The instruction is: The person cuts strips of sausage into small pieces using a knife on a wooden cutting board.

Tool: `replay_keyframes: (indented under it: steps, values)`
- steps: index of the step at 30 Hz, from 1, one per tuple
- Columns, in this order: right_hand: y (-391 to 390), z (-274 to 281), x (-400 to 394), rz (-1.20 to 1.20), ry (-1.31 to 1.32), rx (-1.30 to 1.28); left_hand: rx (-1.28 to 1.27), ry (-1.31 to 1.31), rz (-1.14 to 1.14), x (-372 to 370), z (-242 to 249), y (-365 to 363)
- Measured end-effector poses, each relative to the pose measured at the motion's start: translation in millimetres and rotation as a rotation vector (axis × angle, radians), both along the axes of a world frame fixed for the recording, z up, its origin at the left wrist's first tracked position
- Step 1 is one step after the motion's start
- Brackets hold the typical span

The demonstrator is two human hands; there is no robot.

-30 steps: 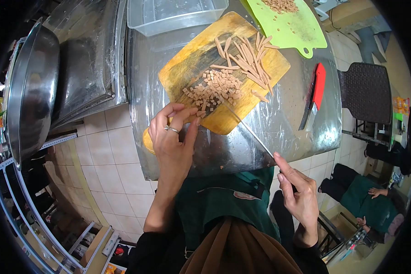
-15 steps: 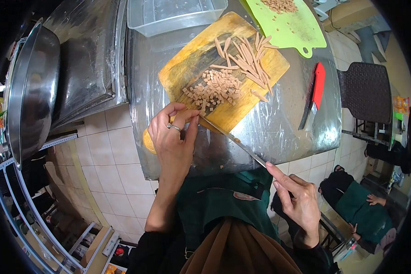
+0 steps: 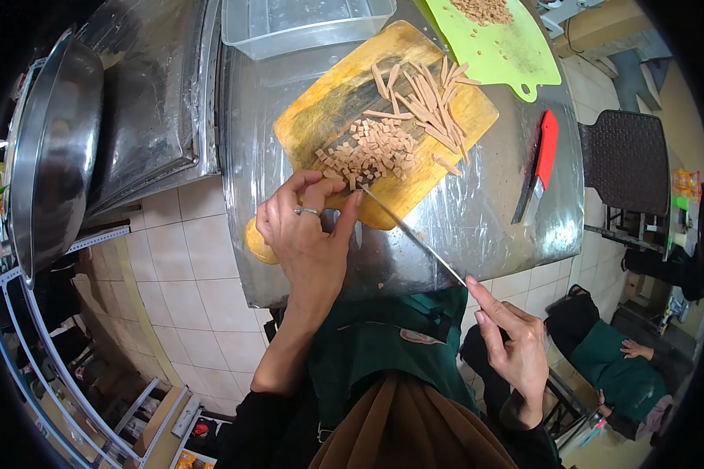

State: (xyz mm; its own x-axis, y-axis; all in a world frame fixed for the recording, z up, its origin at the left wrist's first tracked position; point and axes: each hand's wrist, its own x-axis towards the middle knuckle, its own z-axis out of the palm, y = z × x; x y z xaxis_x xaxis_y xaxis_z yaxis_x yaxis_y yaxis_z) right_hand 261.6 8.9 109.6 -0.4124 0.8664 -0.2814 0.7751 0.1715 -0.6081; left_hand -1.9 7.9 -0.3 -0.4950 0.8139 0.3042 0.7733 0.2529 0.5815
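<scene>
A yellow wooden cutting board lies on the steel counter. On it sit a heap of small brown cubes and several long brown strips. My left hand, a ring on one finger, rests at the board's near edge, its fingertips touching the knife blade's tip by the cubes. My right hand grips the handle of a long thin knife, whose blade slants up to the board's near edge.
A red-handled cleaver lies right of the board. A green cutting board with more pieces and a clear plastic tub sit at the back. A big steel wok and sink are at left. A seated person is at right.
The knife slid back toward me, then forward again to the board's near edge. My left hand's fingers shifted right along the edge to the blade tip.
</scene>
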Motion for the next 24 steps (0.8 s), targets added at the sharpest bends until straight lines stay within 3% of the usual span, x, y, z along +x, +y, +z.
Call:
replay_keyframes:
  steps: [11, 20, 24]
  values:
    - [2, 10, 1, 0.079, -0.076, -0.049, -0.011, -0.004, -0.035, -6, 13, -9]
    - [17, -12, -4, 0.025, 0.062, 0.048, -0.096, -0.035, -0.092, -6, 17, -14]
    - [10, -15, -6, 0.004, 0.146, -0.029, -0.104, -0.054, -0.06, -4, 11, -8]
